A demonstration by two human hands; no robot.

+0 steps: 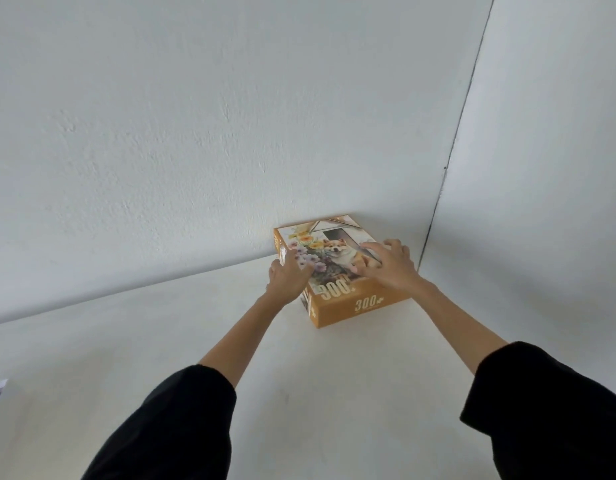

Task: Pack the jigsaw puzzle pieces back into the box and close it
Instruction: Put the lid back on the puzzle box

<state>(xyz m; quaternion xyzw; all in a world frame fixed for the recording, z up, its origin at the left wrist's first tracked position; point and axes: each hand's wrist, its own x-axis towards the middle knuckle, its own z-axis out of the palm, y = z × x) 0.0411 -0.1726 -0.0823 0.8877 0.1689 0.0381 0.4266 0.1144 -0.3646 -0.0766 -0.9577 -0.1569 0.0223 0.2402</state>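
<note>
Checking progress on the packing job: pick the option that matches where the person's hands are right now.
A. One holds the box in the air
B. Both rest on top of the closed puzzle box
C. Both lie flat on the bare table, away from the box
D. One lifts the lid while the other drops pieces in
B: the left hand and right hand both lie on the lid of the closed orange puzzle box, which sits on the white table.
</note>
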